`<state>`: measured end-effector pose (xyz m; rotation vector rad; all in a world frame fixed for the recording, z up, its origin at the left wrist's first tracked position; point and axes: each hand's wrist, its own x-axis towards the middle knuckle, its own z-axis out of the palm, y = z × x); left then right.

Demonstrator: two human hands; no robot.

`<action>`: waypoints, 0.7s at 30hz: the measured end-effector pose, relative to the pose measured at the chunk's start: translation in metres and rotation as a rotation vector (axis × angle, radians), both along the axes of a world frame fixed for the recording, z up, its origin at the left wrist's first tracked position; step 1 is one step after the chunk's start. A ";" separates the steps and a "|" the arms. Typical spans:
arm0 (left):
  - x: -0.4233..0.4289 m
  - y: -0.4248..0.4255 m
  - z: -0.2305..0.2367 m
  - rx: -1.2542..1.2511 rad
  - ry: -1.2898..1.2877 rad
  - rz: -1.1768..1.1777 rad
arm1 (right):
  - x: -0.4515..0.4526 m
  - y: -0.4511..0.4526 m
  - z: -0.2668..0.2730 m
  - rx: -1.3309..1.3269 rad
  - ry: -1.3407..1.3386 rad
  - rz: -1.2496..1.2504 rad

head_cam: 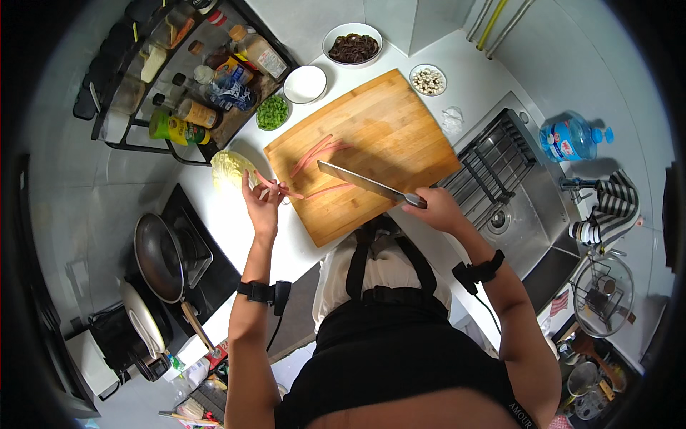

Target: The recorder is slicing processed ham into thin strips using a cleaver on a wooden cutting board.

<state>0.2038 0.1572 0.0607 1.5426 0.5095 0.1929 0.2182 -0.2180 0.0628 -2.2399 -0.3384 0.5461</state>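
Note:
My right hand point(438, 209) grips the handle of a kitchen knife point(360, 178). Its blade reaches left over a wooden cutting board point(388, 126). Between the fingers of my left hand point(262, 199), at the board's left edge, is a thin pink strip of food point(292, 193), perhaps ham or sausage. Another pink strip point(328, 190) lies just below the blade, its right end close to the blade edge. Above the knife, several more pink strips point(316, 153) are gathered loosely on the wood. A piece of napa cabbage point(231, 167) sits on the counter beyond my left fingertips.
Along the board's far side stand a bowl of chopped greens point(272, 112), a white bowl point(305, 84), a bowl of dark strips point(353, 48) and a dish of pale pieces point(428, 80). A bottle rack point(187, 155) is at left, above a frying pan point(159, 257); a sink point(536, 214) is at right.

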 end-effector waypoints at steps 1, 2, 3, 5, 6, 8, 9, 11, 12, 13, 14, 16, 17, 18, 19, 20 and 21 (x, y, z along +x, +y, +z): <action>0.000 0.001 0.001 0.029 0.001 -0.024 | -0.001 -0.002 0.000 -0.011 0.005 0.008; 0.000 0.002 0.002 0.030 0.000 -0.028 | -0.002 -0.004 -0.001 -0.021 0.010 0.015; 0.000 0.003 0.004 0.115 -0.020 -0.064 | -0.003 -0.006 -0.002 -0.020 0.008 0.010; 0.003 0.003 0.005 0.199 -0.042 -0.107 | -0.007 -0.011 -0.004 0.000 0.002 -0.027; 0.007 0.001 0.008 0.326 -0.035 -0.204 | -0.009 -0.014 -0.005 0.000 0.000 -0.032; 0.017 -0.004 0.002 0.587 -0.100 -0.342 | -0.013 -0.019 -0.006 -0.015 -0.016 -0.099; 0.023 -0.010 0.002 0.585 -0.103 -0.349 | -0.013 -0.020 -0.003 -0.018 -0.016 -0.106; 0.038 -0.022 0.000 0.589 -0.003 -0.428 | -0.015 -0.024 0.004 0.019 -0.044 -0.159; 0.046 -0.028 -0.002 0.609 -0.010 -0.446 | -0.017 -0.028 0.003 0.013 -0.044 -0.172; 0.054 -0.033 -0.003 0.603 -0.015 -0.459 | -0.018 -0.032 -0.001 0.007 -0.058 -0.191; 0.061 -0.038 -0.004 0.689 -0.066 -0.488 | -0.021 -0.036 -0.003 0.000 -0.071 -0.209; 0.070 -0.042 -0.010 0.772 -0.120 -0.517 | -0.024 -0.039 0.007 0.002 -0.066 -0.241; 0.073 -0.042 -0.013 0.850 -0.137 -0.544 | -0.025 -0.041 0.010 0.009 -0.061 -0.263; 0.077 -0.043 -0.016 0.927 -0.157 -0.571 | -0.028 -0.043 0.009 0.005 -0.060 -0.270; 0.078 -0.044 -0.019 1.005 -0.176 -0.596 | -0.030 -0.046 0.006 0.008 -0.076 -0.289; 0.075 -0.046 -0.023 1.032 -0.176 -0.559 | -0.032 -0.047 0.005 0.012 -0.092 -0.306; 0.073 -0.049 -0.025 1.026 -0.177 -0.567 | -0.034 -0.049 0.006 0.008 -0.088 -0.312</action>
